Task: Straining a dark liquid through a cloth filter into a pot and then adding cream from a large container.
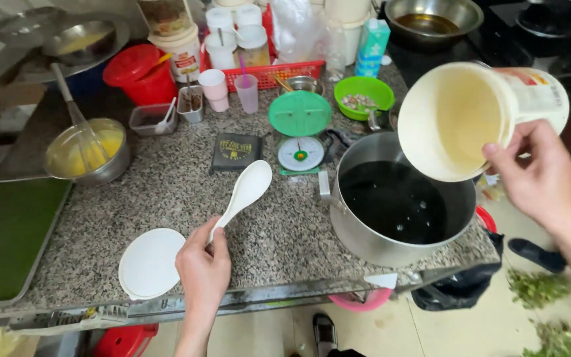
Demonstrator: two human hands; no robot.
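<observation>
Crowding a speckled granite counter: pot, scale, bowls; tiled floor.

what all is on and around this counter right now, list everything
tub: 1, cream, tipped over the pot in the right hand
pot: 1, steel, dark liquid inside, counter right
spoon: 1, white, in the left hand
lid: 1, white, front edge of the counter
kitchen scale: 1, green, counter middle
green bowl: 1, behind the scale
bowl with whisk: 1, steel, yellow mix, counter left
tray: 1, green filling, far left
red container: 1, back left
red basket: 1, cups inside, back
left hand: fingers shut on the spoon handle
right hand: grips the tub
</observation>
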